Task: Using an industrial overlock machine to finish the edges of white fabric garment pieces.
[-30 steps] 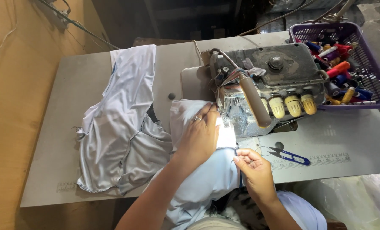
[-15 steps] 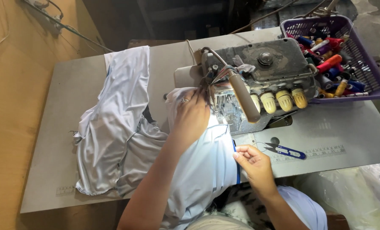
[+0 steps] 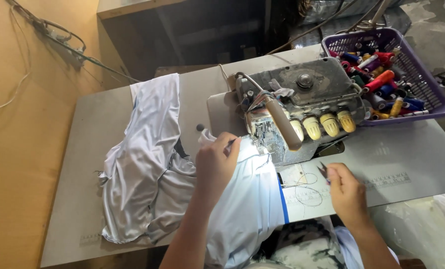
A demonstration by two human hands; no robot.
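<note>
My left hand [image 3: 216,165] lies flat on a light blue cloth [image 3: 247,204], its fingers pressing it down right in front of the needle area of a grey overlock sewing machine [image 3: 307,102]. The cloth hangs from the machine bed over the table's front edge into my lap. My right hand [image 3: 347,192] hovers over the table to the right of the cloth, closed on small thread snips [image 3: 324,172] whose dark tips stick out past my fingers. Loose thread loops lie on the table beneath that hand.
A heap of silvery-grey fabric [image 3: 143,164] lies on the left half of the grey table [image 3: 78,149]. A purple basket [image 3: 434,94] with several coloured thread spools stands at the right of the machine. Clear plastic [image 3: 427,229] hangs at lower right.
My right hand left the cloth's edge, moved right and picked up the snips that lay on the table. My left hand stayed on the cloth by the needle.
</note>
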